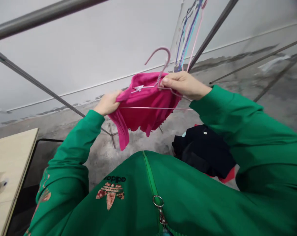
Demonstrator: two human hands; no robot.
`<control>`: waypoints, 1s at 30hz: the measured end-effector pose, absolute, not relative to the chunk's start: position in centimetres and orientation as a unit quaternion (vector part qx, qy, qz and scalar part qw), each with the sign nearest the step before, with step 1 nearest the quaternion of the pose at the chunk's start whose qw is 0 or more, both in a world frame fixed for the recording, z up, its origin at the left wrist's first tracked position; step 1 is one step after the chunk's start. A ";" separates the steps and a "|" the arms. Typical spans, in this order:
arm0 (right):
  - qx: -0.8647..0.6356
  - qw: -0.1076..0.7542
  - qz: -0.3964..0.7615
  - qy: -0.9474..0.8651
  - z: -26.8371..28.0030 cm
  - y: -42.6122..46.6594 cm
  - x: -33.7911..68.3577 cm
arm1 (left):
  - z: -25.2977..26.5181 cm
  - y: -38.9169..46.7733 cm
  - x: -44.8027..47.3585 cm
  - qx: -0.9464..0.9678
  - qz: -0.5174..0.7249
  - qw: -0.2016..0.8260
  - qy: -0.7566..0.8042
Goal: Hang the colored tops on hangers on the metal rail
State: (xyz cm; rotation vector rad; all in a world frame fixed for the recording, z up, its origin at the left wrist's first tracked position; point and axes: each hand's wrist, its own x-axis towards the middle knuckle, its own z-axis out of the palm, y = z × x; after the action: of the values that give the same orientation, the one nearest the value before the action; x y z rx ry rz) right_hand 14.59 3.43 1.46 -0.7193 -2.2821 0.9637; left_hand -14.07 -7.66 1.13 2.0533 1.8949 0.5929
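A bright pink garment [145, 114] hangs in front of me at chest height, its collar turned toward the top. Inside its neck opening sits a pink wire hanger [167, 59], the hook sticking up above the collar. My left hand [109, 102] is closed on the garment's left shoulder edge. My right hand [184, 84] pinches the garment's collar and the hanger just below the hook. The hanger's right arm and part of its bottom bar show outside the cloth, under my right hand. Its left arm runs into the garment near a white label.
A metal rack rail [40, 19] crosses the upper left, with slanted poles on both sides. Several coloured hangers [187, 39] hang at the upper right. Dark folded clothes [203, 150] lie low on the right. A light wooden cabinet [13, 150] stands at left.
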 end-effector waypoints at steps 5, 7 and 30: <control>-0.257 0.200 0.376 -0.867 0.0 6.2 15.9 | 6.0 -10.1 -16.0 0.709 0.131 0.030 0.692; -0.292 0.159 0.269 -0.904 -0.8 6.9 15.4 | 7.5 -10.7 -15.5 0.716 0.080 -0.034 0.693; -0.441 0.129 0.175 -0.871 -6.1 5.0 10.8 | 7.2 -12.8 -14.2 0.540 -0.126 -0.298 0.777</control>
State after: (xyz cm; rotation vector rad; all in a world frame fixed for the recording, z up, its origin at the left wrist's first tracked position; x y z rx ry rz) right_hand 10.83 4.99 -6.15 -1.2828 -2.5312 0.5087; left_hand -14.17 -12.78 7.17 2.1190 3.0512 -0.4951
